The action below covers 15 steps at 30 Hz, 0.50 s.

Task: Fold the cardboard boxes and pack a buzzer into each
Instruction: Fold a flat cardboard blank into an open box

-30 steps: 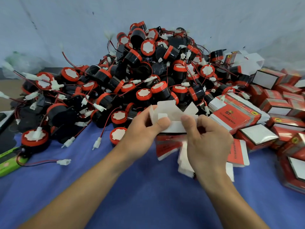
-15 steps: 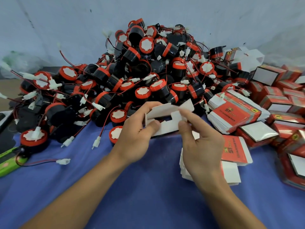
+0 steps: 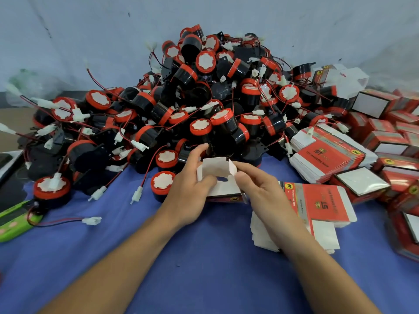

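My left hand (image 3: 190, 196) grips a small cardboard box (image 3: 217, 177) from the left, thumb over its white inner side and index finger raised above it. On the box's right side, the fingers of my right hand (image 3: 256, 191) pinch a white end flap. The box has its white inside towards me and a red printed edge below. Behind it rises a big heap of black and red buzzers (image 3: 210, 105) with red wires and white plugs. Under my right wrist lie flat red and white box blanks (image 3: 317, 205).
A second stack of flat blanks (image 3: 328, 152) lies at the right, with several folded red boxes (image 3: 385, 141) beyond it. A green object (image 3: 13, 223) sits at the left edge. Blue cloth (image 3: 204, 257) covers the table; a pale wall stands behind the heap.
The box has dropped lower and closer to the cloth, and its flaps have been pushed inward. My hands have moved slightly down and right with it.
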Motion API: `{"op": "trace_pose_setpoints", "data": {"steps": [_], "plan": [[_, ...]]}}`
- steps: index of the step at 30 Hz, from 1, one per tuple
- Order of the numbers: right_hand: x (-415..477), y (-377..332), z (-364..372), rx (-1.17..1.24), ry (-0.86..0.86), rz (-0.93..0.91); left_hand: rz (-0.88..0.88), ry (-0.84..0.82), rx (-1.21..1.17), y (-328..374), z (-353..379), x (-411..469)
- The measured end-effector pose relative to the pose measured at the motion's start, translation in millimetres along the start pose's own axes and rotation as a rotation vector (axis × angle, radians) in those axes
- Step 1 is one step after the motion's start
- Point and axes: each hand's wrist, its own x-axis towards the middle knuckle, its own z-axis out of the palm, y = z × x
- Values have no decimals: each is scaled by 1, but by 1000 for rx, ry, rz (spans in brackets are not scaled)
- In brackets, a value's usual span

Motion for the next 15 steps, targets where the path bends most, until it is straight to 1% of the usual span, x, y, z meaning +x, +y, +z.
{"op": "trace_pose_setpoints", "data": {"steps": [2,5,7,9,10,12,15], "plan": [[3,4,4,-36,20,34,-6,-43,-25,2,-1,-2],[5,11,7,-122,53,83,-13,-211,-146,12,-4,4],[6,13,8,-143,87,95,-18,-251,-240,17,-5,6],[6,12,7,-77,108,94,-46,-200,-351,12,-4,2],[6,12,6,-41,111,103,-75,-178,-361,9,-2,0],[5,13,6,-17,98,104,-87,-144,-335,3,1,-3],[8,18,6,-62,50,107,-20,-69,-276,2,3,0]]}}
